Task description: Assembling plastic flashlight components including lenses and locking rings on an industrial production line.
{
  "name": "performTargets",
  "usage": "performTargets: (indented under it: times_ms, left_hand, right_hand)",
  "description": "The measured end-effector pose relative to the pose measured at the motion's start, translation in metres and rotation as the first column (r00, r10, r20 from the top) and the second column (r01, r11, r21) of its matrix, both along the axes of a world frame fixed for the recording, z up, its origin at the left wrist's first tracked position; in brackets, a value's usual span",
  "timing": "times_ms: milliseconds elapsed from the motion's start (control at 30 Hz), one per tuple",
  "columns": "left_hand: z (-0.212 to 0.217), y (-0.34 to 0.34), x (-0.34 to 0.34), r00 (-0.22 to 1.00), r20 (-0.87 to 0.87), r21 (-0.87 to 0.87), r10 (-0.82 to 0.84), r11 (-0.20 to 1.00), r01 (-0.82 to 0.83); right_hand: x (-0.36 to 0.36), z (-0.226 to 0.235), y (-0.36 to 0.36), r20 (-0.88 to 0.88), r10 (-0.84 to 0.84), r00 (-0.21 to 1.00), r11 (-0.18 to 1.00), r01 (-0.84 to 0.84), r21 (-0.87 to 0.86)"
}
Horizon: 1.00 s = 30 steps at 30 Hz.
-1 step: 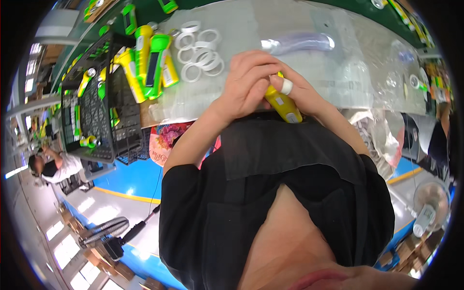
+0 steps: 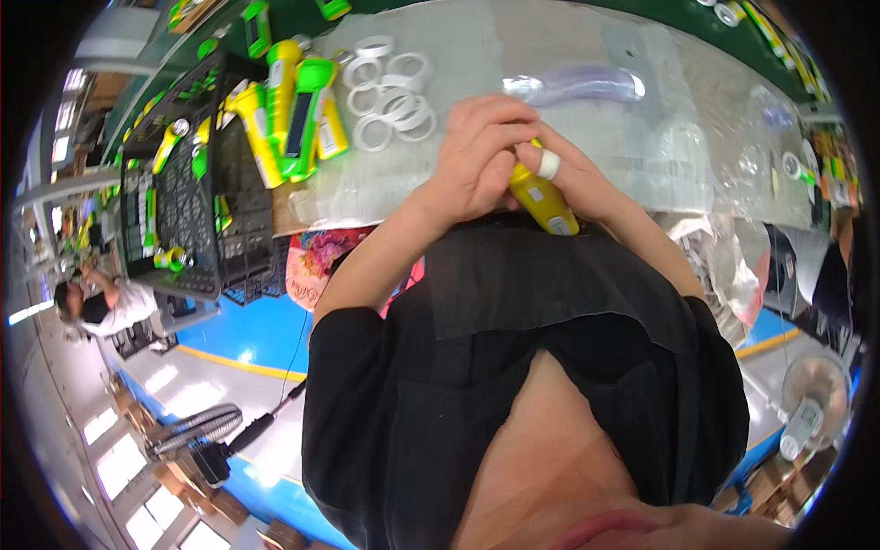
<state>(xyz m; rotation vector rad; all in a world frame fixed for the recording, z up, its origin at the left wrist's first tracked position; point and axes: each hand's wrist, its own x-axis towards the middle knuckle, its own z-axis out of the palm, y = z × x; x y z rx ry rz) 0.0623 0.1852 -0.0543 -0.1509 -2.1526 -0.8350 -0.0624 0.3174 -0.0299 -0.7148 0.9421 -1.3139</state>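
Both my hands are closed together around a yellow flashlight (image 2: 545, 203), its tail end slanting down toward my chest. My left hand (image 2: 481, 156) wraps over the upper end from the left, fingers bent and overlapping the other hand. My right hand (image 2: 573, 179) grips the body from the right, with a white band around its thumb. The flashlight's head is hidden behind my fingers. To the left of my hands lie several white plastic rings (image 2: 401, 108) in a loose cluster. Beyond them, several yellow and green flashlights (image 2: 307, 119) lie side by side.
A black plastic crate (image 2: 215, 183) holding flashlights stands at the table's left edge. A clear plastic sleeve (image 2: 577, 84) lies on the plastic-covered table (image 2: 697, 137) beyond my hands. Fans (image 2: 197, 431) stand on the floor behind me. Another person (image 2: 110, 302) sits at far left.
The whole view has shifted a little, so the table things appear slightly farther right. My hands keep the same hold on the flashlight.
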Motion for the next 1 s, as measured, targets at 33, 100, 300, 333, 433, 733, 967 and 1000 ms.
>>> performTargets:
  times_ms: [33, 100, 300, 333, 433, 733, 967, 1000]
  left_hand:
    - [0.001, -0.002, -0.001, 1.000, -0.013, 0.010, -0.016, 1.000, 0.017]
    - [0.014, -0.001, -0.002, 0.999, 0.008, 0.005, 0.050, 0.999, -0.050]
    - [0.017, -0.049, 0.070, 0.716, 0.121, -0.315, 0.687, 0.711, -0.629]
    - [0.015, -0.049, 0.082, 0.648, 0.240, -0.335, 0.722, 0.689, -0.643]
    - [-0.013, -0.050, 0.104, 0.624, 0.287, -0.487, 0.727, 0.672, -0.558]
    - [-0.007, -0.033, 0.101, 0.722, 0.679, 0.594, 0.132, 0.478, -0.647]
    - [-0.014, -0.008, 0.112, 0.649, 0.418, -0.229, 0.636, 0.765, -0.602]
    - [-0.012, -0.004, 0.111, 0.650, 0.410, -0.259, 0.639, 0.766, -0.589]
  right_hand:
    - [0.000, -0.001, -0.004, -0.016, -0.001, 1.000, 0.999, 0.001, 0.046]
    - [-0.004, -0.003, -0.013, -0.051, -0.011, 0.999, 0.997, 0.006, -0.082]
    - [-0.014, 0.010, -0.045, -0.150, -0.388, 0.909, 0.820, 0.267, -0.506]
    - [-0.016, 0.004, -0.049, -0.153, -0.406, 0.901, 0.811, 0.278, -0.514]
    - [-0.018, -0.004, -0.053, -0.245, -0.385, 0.890, 0.832, 0.219, -0.510]
    - [-0.022, -0.012, -0.051, -0.200, -0.413, 0.889, 0.777, 0.229, -0.586]
    - [-0.024, -0.014, -0.056, -0.114, -0.386, 0.916, 0.788, 0.263, -0.556]
    - [-0.024, -0.013, -0.055, -0.118, -0.387, 0.914, 0.788, 0.261, -0.557]
